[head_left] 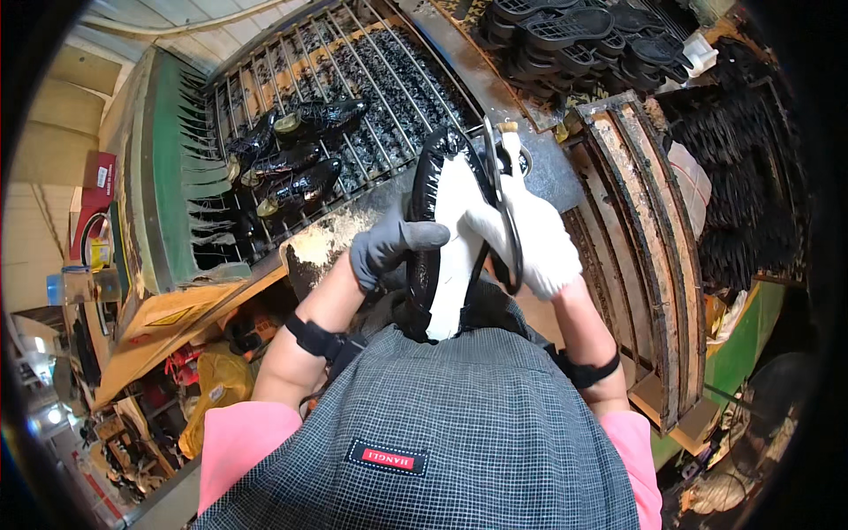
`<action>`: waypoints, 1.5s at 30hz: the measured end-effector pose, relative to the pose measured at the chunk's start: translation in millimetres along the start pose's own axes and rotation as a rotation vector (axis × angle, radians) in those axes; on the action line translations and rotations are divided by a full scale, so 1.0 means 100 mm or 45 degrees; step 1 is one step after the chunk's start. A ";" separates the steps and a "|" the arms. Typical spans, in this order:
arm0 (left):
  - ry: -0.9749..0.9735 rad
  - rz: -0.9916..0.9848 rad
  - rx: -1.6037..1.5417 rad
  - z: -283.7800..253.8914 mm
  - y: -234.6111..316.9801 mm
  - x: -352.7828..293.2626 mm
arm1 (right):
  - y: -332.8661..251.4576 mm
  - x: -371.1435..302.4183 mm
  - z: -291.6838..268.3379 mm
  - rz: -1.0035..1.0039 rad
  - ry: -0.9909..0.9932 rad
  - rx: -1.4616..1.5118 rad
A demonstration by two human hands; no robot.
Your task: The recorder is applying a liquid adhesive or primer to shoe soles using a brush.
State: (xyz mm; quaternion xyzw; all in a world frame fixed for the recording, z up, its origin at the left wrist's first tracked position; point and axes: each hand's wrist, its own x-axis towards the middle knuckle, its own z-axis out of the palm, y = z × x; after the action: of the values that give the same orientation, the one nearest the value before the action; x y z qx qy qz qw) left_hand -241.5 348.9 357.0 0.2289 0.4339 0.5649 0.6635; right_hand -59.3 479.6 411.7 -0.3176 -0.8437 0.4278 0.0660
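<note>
A black shoe upper [428, 185] with a white bottom [453, 243] stands in front of my body, sole side up and toe away from me. My left hand [389, 246], in a grey glove, is closed round its left side, the thumb across the white bottom. My right hand [534, 234], in a white glove, grips a long, narrow, curved black piece [504, 208], seen edge-on; its kind is unclear. The right fingertips lie against the white bottom. Just beyond that hand is a brush [510, 134], bristles up, beside a round pot [525, 162] of dark contents.
At the far left, several glossy black shoes [305, 181] lie on a metal rack [389, 93] beside a green fringed machine opening [168, 177]. Black soles [565, 35] are piled at the far right. Stacked wooden-edged trays [649, 238] stand near my right arm.
</note>
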 end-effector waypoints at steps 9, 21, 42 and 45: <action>0.193 0.035 -0.101 0.23 -0.01 -0.05 | 0.28 -0.61 -0.22 -0.176 -0.508 0.023; 0.084 0.183 -0.182 -0.12 -0.20 0.12 | 0.27 -0.38 -0.08 -0.162 -0.536 -0.022; 0.040 0.097 -0.313 -0.52 -0.41 0.06 | 0.11 -0.19 0.11 -0.312 -0.424 -0.005; -0.045 0.248 -0.356 -0.64 -0.68 0.14 | 0.08 -0.04 0.30 -0.388 -0.008 -0.229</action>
State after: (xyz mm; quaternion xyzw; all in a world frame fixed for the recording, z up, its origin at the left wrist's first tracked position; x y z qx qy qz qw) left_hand -257.9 332.7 265.8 0.1851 0.3148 0.6773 0.6386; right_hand -63.6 460.1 387.7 -0.1894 -0.9170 0.3367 0.0989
